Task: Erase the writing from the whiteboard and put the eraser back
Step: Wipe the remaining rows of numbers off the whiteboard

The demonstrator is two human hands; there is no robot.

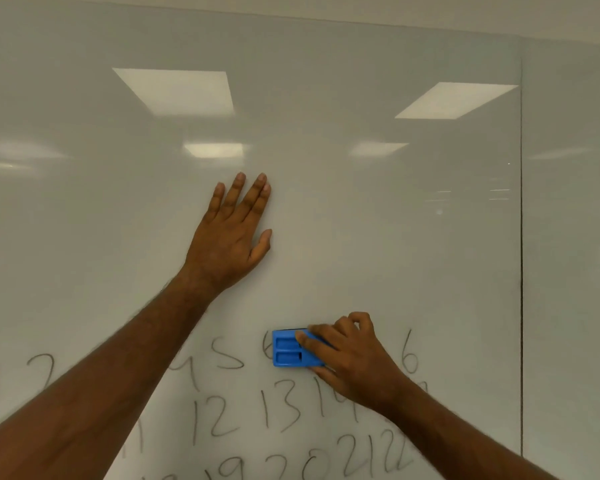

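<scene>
Covering a numeral, right hand (354, 355) presses eraser (291, 349) on whiteboard (326, 202).

The whiteboard (326, 168) is smooth and glossy, mirroring ceiling lights; the eraser (286, 351) looks like moulded plastic.

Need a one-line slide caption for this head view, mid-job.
Right hand presses a blue eraser onto the top row of numbers while the left hand rests flat on the whiteboard.
</scene>
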